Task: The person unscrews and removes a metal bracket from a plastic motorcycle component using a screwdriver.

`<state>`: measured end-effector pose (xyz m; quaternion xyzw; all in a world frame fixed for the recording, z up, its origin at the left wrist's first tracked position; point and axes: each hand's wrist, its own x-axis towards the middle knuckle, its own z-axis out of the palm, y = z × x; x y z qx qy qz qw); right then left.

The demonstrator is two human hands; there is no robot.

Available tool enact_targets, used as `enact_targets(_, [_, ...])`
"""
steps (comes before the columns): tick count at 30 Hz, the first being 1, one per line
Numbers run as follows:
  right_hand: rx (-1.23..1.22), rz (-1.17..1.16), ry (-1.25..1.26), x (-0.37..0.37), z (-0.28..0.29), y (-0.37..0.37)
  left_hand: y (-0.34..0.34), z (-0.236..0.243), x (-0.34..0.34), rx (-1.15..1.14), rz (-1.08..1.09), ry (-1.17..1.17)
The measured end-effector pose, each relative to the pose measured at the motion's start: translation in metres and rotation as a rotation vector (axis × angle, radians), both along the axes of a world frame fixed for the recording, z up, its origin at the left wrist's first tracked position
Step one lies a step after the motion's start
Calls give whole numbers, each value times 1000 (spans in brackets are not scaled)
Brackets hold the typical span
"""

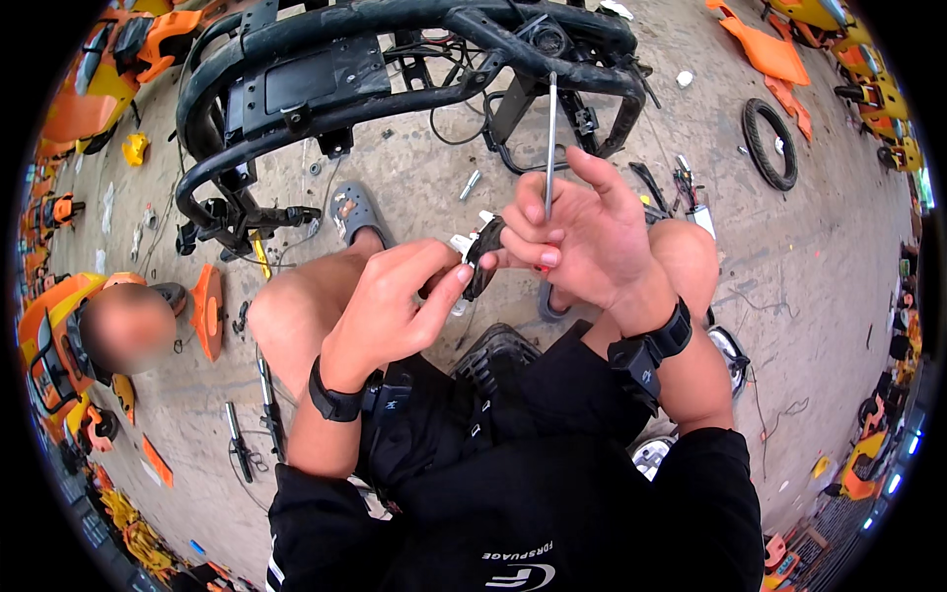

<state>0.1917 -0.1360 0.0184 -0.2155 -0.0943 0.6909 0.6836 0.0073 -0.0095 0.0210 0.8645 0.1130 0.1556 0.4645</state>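
In front of my knees, my left hand (395, 306) is closed on a small black part with white plugs (481, 252); its exact kind I cannot make out. My right hand (592, 242) has its palm turned up and some fingers curled around a screwdriver (551, 148). The long metal shaft points away from me, and a bit of red handle shows under the fingers. The fingertips of my right hand also reach the black part from the right side. Beyond both hands stands a black tubular vehicle frame (326, 118) with cables hanging from it.
On the concrete floor lie a loose tyre (769, 144), orange body panels (764, 44), a shock absorber (266, 405) and a small metal rod (471, 185). Another person (128, 326) is at the left. Yellow and orange vehicles (863, 69) line both sides.
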Motion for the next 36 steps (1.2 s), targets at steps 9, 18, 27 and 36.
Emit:
enact_targets(9, [-184,90,-269,4,-11,-6,15,-11,-6,-2,258,71])
enact_targets(18, [-835,115,-403,-26,-89,12,36,0,-31,-85,519,69])
enact_targets(27, [-848,383,-1419,-71,-309,3,49,-1,-46,-159,662,-53])
enact_targets(36, [-1035,427,-1475,-110,-347,-20,52,-6,-56,-161,666,-63])
